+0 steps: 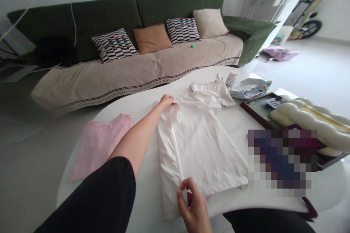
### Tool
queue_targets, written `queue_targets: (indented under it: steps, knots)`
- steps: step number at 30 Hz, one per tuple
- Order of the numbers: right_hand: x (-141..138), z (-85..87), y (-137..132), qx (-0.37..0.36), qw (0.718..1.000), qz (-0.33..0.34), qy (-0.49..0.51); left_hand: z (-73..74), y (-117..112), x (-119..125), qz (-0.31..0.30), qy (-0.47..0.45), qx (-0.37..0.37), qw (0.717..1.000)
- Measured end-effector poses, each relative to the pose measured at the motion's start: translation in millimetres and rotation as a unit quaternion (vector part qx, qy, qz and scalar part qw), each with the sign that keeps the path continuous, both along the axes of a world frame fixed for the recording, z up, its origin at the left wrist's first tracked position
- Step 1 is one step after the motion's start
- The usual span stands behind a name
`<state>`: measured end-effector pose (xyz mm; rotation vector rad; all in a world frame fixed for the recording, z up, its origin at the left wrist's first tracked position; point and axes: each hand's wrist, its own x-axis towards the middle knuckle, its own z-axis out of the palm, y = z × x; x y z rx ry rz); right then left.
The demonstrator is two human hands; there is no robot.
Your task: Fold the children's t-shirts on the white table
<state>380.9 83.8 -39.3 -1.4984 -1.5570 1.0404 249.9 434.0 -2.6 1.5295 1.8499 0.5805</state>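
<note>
A white shirt (205, 145) lies spread on the white table, its left side folded inward in a long strip. My left hand (166, 101) reaches to the far end of that fold, fingers closed on the fabric near the shoulder. At the near hem, my right hand (193, 202) pinches the folded edge between thumb and fingers. To the left, beside my left arm, a folded pink shirt (100, 140) rests on the table. Beyond the white shirt's right shoulder lies another white garment (216, 93), bunched, with a small dark mark.
On the table's (144, 189) right stand a dark-rimmed tray (250, 107), a cream cloud-shaped box (308, 116) and a silver-white packet (250, 87). A pixelated patch covers part of that side. Behind is a green sofa (177, 3) with several cushions.
</note>
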Motion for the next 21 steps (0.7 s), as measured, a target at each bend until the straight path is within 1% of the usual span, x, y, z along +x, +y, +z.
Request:
queue_targets:
  steps: [2, 4, 7, 10, 12, 14, 16, 18, 21]
  knots:
    - [8, -8.3, 0, 0.015, 0.999, -0.036, -0.005, -6.8, 0, 2, -0.013, 0.017, 0.024, 0.999]
    - [15, -12.5, 2, 0.031, 0.997, -0.06, -0.025, -9.7, -1, -3, -0.026, 0.042, 0.046, 0.998]
    - [25, -15.2, 6, 0.028, 0.998, -0.036, -0.048, -7.8, -3, -25, -0.019, 0.097, 0.072, 0.992]
    - [29, -18.1, 6, 0.036, 0.998, -0.001, -0.053, -4.9, -4, -55, 0.007, 0.151, 0.069, 0.986]
    - [29, -18.6, 4, 0.052, 0.997, 0.002, -0.054, -5.4, -6, -73, 0.014, 0.175, 0.057, 0.983]
    - [27, -16.6, 4, 0.073, 0.996, -0.01, -0.051, -8.1, -8, -87, 0.008, 0.191, 0.049, 0.98]
    - [24, -12.9, 5, 0.092, 0.994, -0.017, -0.047, -11.9, -9, -95, -0.002, 0.2, 0.047, 0.979]
    - [24, -10.4, 7, 0.097, 0.994, -0.002, -0.053, -15.6, -7, -99, 0.0, 0.207, 0.052, 0.977]
    - [33, -12.2, 6, 0.062, 0.993, 0.042, -0.097, -19.8, -2, -102, 0.021, 0.213, 0.064, 0.975]
